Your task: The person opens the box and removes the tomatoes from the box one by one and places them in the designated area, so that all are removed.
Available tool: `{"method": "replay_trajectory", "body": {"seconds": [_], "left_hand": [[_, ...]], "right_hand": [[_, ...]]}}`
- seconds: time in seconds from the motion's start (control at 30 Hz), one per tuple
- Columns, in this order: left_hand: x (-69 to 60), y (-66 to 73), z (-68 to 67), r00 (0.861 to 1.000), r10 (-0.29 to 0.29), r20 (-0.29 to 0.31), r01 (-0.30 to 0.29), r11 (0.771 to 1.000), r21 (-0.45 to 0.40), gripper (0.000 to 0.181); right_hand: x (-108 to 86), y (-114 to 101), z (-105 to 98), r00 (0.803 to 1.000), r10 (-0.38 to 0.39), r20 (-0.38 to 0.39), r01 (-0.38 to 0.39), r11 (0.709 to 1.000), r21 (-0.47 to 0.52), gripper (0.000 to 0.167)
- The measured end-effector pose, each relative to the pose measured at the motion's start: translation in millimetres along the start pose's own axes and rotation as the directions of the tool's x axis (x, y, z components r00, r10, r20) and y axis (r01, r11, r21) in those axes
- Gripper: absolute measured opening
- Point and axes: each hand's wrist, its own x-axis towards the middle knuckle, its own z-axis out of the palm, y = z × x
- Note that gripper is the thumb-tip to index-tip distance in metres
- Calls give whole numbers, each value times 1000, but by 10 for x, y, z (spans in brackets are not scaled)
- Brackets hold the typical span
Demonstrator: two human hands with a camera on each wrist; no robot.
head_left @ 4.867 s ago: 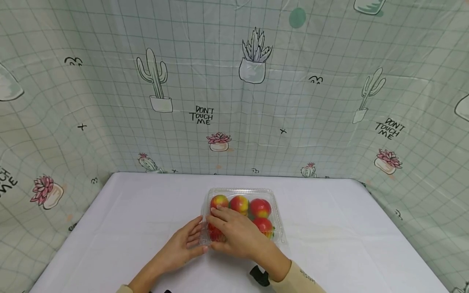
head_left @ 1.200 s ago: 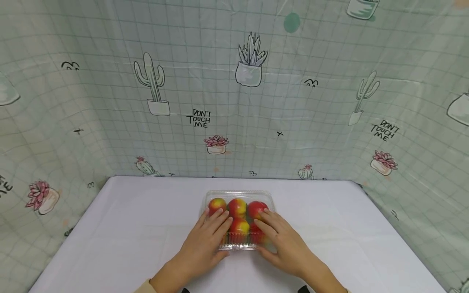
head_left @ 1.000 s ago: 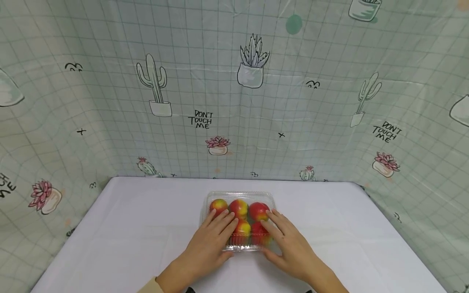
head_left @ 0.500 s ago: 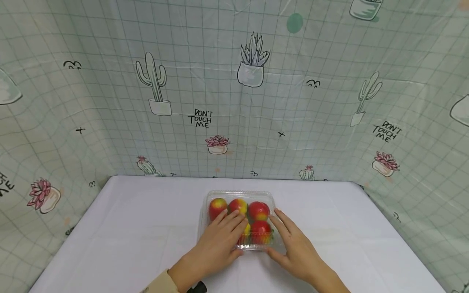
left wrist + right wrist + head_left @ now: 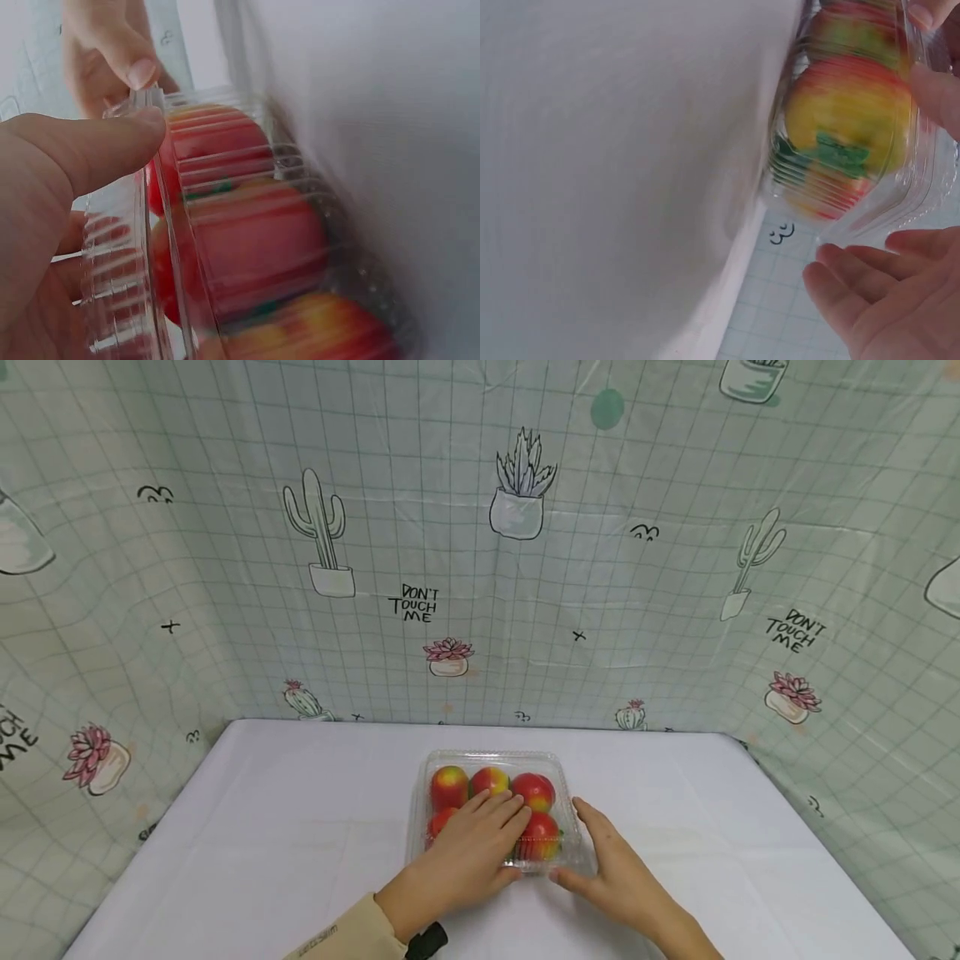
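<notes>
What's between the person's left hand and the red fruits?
The clear plastic box: the left wrist view shows its see-through wall between the left hand and the fruits.

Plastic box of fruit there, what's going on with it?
A person has both hands at a clear plastic box of red and yellow fruit on a white table. The left hand lies across the top, its thumb at the near edge. The right hand is at the right side, its thumb by the near corner. The box looks closed, though I can't tell whether it's snapped shut.
</notes>
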Motion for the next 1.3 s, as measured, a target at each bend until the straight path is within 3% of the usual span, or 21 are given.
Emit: {"method": "replay_trajectory", "body": {"seconds": [0.17,0.33,0.47,0.67,1.03,1.3], "left_hand": [[85,45,1,1000,-3,28,3,1000,-10,71],[169,81,19,1000,7,18,-7,1000,-4,70],[230,102,34,999,20,32,-20,1000,-3,67],[292,117,62,997,24,70,-22,999,-25,64],[365,110,59,993,-27,111,37,995,-92,68],[415,153,82,997,-29,69,31,999,-30,74]], "right_hand": [[1,11,-14,999,33,34,-36,995,90,94],[4,45,-11,999,24,38,-30,988,152,86],[4,78,1,999,6,40,-12,991,136,83],[17,92,-17,998,52,46,-58,988,140,77],[28,111,-67,997,68,40,-73,987,146,65],[29,128,-66,998,53,35,-58,988,142,64]]}}
